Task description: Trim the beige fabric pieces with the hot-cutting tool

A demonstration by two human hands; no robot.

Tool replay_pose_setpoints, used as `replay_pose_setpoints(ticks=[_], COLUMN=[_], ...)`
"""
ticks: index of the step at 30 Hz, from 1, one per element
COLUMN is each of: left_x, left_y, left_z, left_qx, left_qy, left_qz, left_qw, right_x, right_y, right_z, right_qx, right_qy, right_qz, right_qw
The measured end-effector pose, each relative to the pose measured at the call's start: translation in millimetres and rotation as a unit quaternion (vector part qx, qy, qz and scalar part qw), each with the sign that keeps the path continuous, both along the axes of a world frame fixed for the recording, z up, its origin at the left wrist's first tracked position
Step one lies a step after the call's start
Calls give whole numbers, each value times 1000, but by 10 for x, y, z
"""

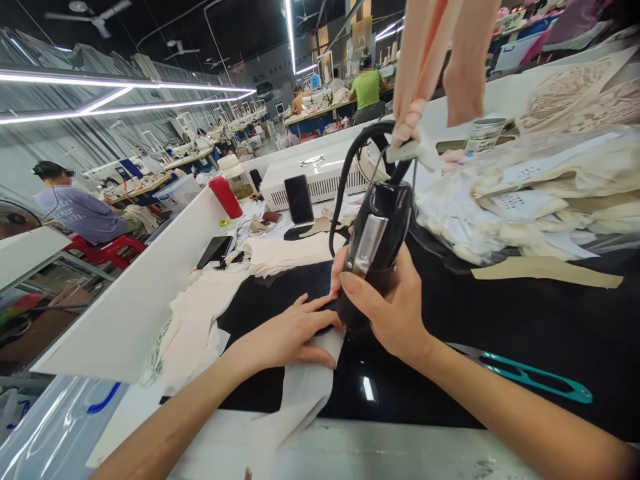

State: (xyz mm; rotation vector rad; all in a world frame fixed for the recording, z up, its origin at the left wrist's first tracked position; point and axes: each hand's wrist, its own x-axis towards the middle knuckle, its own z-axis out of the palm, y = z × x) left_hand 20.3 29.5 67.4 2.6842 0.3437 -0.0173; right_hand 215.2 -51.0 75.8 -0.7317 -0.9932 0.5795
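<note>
My right hand (395, 310) wraps around a black corded hand-held power tool (377, 227) with a silver plate on its side. The tool stands nearly upright at the black work surface; its lower end and what it touches are hidden. A pale pink fabric strip (410, 113) is knotted above it by the cord. Beside the tool, my left hand (295, 330) lies flat with fingers spread, holding down a pale fabric piece (310, 390) that drapes over the front edge. Its fingertips are close to the tool's base.
Teal-handled thread snips (540, 377) and a beige pattern piece (547, 270) lie to the right. Fabric pieces are heaped at right (525, 193) and stacked at left (200, 313). A phone (299, 199) leans against a white vented box (320, 173). A white side panel (135, 293) borders the left.
</note>
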Motion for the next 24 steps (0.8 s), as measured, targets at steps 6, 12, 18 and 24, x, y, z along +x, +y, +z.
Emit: replay_pose_setpoints(ticks=[6,12,18,24], left_x=[20,28,46,45], left_y=[16,14,14,20], left_z=[13,-14,-20,-32], left_qx=[-5,-6,-15,11], left_qy=[-5,11,27,20], left_qz=[-5,-10,1,6], left_qw=[1000,1000,1000,1000], right_x=[-40,-30,-71,-80], right_y=[-22,-30,-76,-144], right_z=[-44,-44,-48,-49], right_qx=[1,-1,-4,-4], right_qy=[9,-20,16,-36], right_qz=[-2,-12,-1,8], right_qw=[1000,1000,1000,999])
